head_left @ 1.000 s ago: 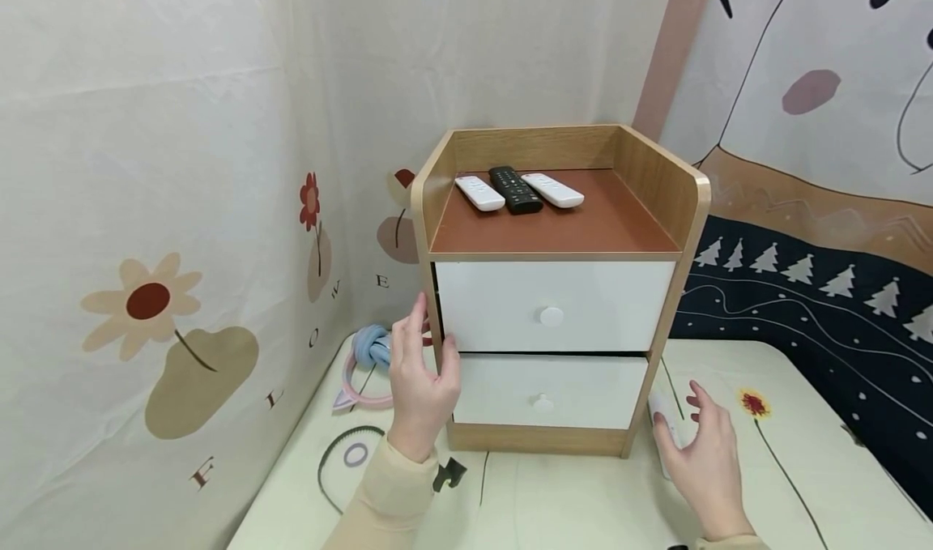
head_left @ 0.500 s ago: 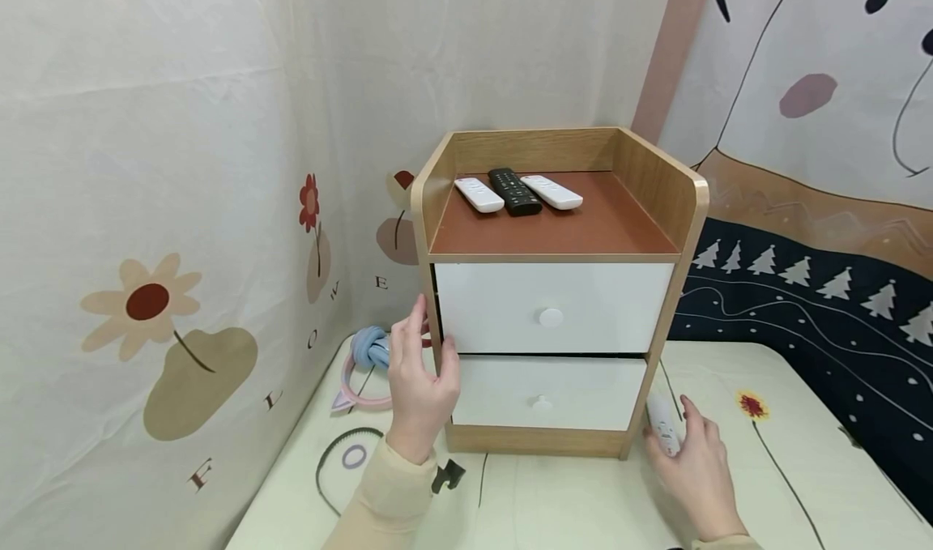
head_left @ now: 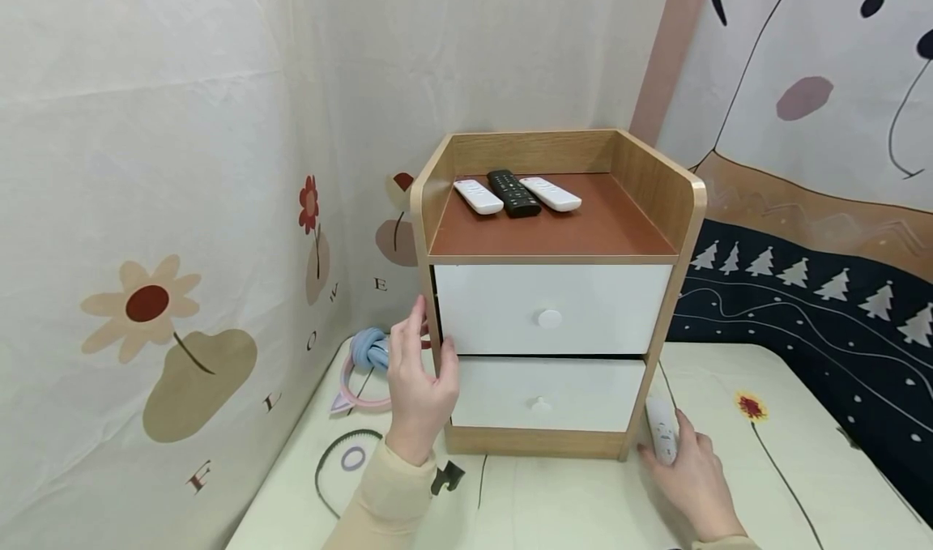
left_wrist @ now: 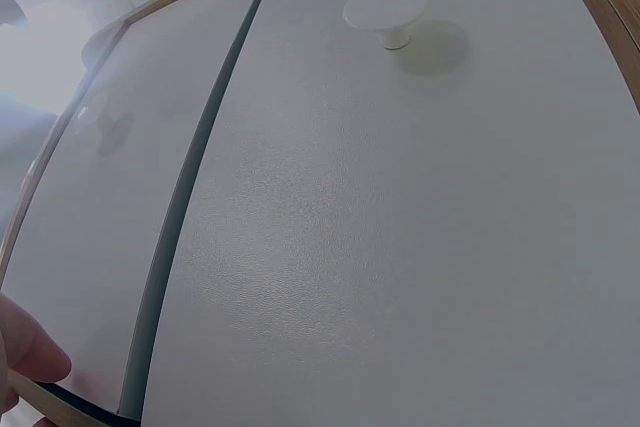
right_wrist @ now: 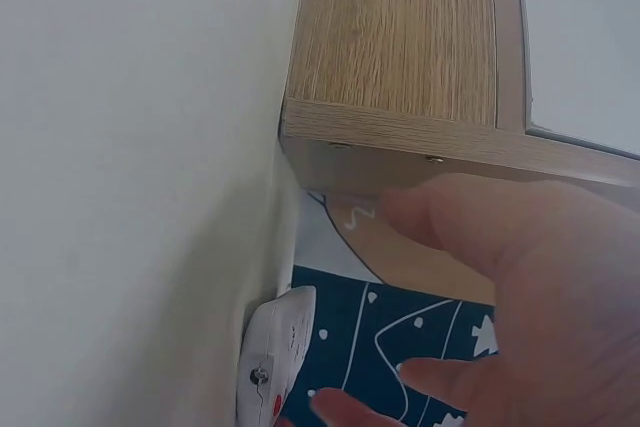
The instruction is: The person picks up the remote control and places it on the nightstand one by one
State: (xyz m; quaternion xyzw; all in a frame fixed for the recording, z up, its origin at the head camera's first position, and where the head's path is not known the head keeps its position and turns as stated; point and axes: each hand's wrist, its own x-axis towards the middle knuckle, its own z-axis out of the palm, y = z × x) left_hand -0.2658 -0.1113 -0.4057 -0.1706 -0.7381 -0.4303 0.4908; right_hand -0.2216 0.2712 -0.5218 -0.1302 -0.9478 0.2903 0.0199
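Observation:
A small wood-look cabinet (head_left: 555,442) with two white drawers stands on the covered table. My left hand (head_left: 421,388) holds its left side edge, with the thumb (left_wrist: 35,352) at the front by the upper drawer and the fingers round the outer side. Right of the cabinet, a white remote control (head_left: 662,428) lies on the table. Around its near end is my right hand (head_left: 692,477), thumb to the left and fingers to the right. The right wrist view shows this remote (right_wrist: 270,357) low down, with the thumb and fingers spread apart.
On the cabinet's brown top lie a white remote (head_left: 479,197), a black remote (head_left: 513,193) and another white remote (head_left: 551,194). Left on the table are a blue knotted headband (head_left: 369,347), a pink hoop (head_left: 346,384), a dark headband (head_left: 318,473) and a purple ring (head_left: 353,458).
My right hand has moved down and left to the white remote beside the cabinet, its fingers coming round the near end. The left hand has stayed at the cabinet's edge.

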